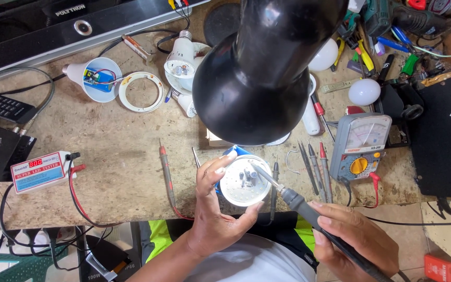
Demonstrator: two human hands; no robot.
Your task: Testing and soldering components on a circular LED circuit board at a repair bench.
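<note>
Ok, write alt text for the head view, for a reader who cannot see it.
A left hand holds a round white LED bulb board while the right hand touches a grey-handled soldering iron to it. Around them on the stone workbench: a black lamp shade, a grey analogue multimeter and opened white bulbs.

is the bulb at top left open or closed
Open: the white bulb housing lies on its side with its dome off, blue circuit board visible inside, a loose white ring beside it.

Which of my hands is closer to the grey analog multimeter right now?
Right. Your right hand, holding the soldering iron, sits just below the grey analog multimeter. Your left hand, gripping the round LED board, is farther off to its left.
</note>
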